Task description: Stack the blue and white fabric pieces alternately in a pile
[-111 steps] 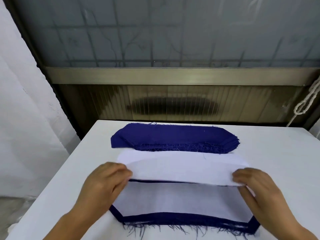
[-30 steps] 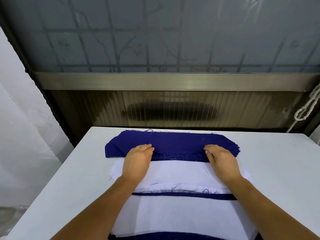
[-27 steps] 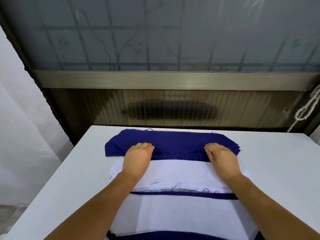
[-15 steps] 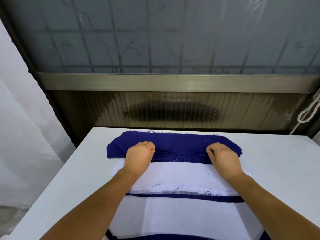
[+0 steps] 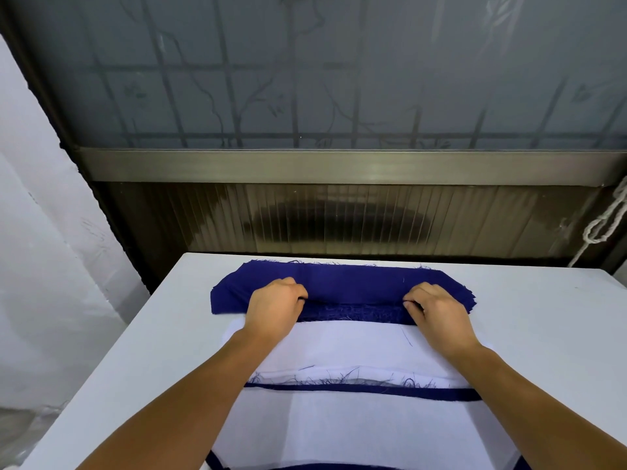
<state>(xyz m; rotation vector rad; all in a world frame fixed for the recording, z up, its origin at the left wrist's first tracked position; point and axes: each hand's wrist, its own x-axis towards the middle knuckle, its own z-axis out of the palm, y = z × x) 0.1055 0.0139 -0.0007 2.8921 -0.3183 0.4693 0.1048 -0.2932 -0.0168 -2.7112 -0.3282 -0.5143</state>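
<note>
A stack of dark blue fabric pieces point(image 5: 353, 283) lies at the far side of the white table point(image 5: 543, 320). A stack of white pieces point(image 5: 349, 344) lies just in front of it. Nearest me is the mixed pile point(image 5: 356, 425), white on top with blue edges showing. My left hand point(image 5: 274, 308) and my right hand point(image 5: 437, 313) both reach to the near edge of the blue stack. Each pinches the front edge of the top blue piece, which is lifted slightly off the frayed layers below.
A dark ribbed panel and a frosted window rise behind the table's far edge. A white knotted rope point(image 5: 607, 225) hangs at the right. White sheeting point(image 5: 44, 266) covers the wall on the left, beside the table's left edge.
A white piece was laid on the near pile and both hands moved forward to the blue stack. In the last second the fingers curled and pinched the top blue piece's front edge.
</note>
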